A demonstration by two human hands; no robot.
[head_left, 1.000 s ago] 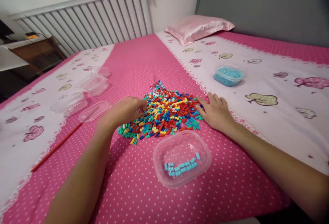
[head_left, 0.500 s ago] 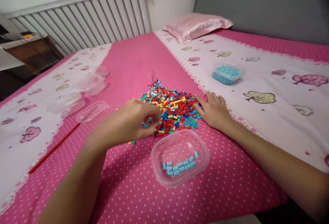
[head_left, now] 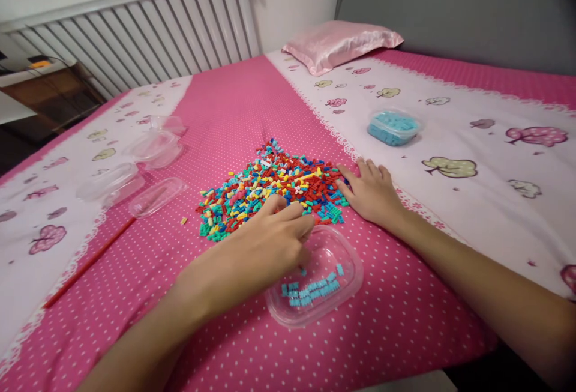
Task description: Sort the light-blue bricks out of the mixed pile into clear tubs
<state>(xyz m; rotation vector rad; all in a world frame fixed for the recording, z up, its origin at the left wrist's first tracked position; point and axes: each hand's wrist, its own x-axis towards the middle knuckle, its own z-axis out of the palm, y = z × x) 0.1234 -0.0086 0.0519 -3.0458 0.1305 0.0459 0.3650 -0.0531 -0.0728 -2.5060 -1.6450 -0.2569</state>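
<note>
My left hand (head_left: pixel 281 236) is over the left side of a clear plastic tray (head_left: pixel 353 290), its fingers curled down and closed in a pinch. A small light blue building block (head_left: pixel 303 272) shows just under the fingertips, which are partly hidden. Inside the tray lies a curved double row of light blue blocks (head_left: pixel 317 290). Behind it spreads a heap of small mixed-colour blocks (head_left: pixel 252 191), mostly red, yellow, green and blue. My right hand (head_left: pixel 371 191) lies flat with fingers apart at the heap's right edge, thumb and forefinger by the blocks, holding nothing.
A clear tub full of light blue blocks (head_left: pixel 392 128) stands at the right. Several clear containers (head_left: pixel 155 146), a lid (head_left: pixel 157 197) and a red stick (head_left: pixel 90 263) lie at the left. A pink pillow (head_left: pixel 339 47) is at the far end of the bed, near a radiator (head_left: pixel 148 32).
My left hand has moved from the heap toward me and right, over the tray, with the light blue block at its fingertips. My right hand stays put. The view has shifted slightly.
</note>
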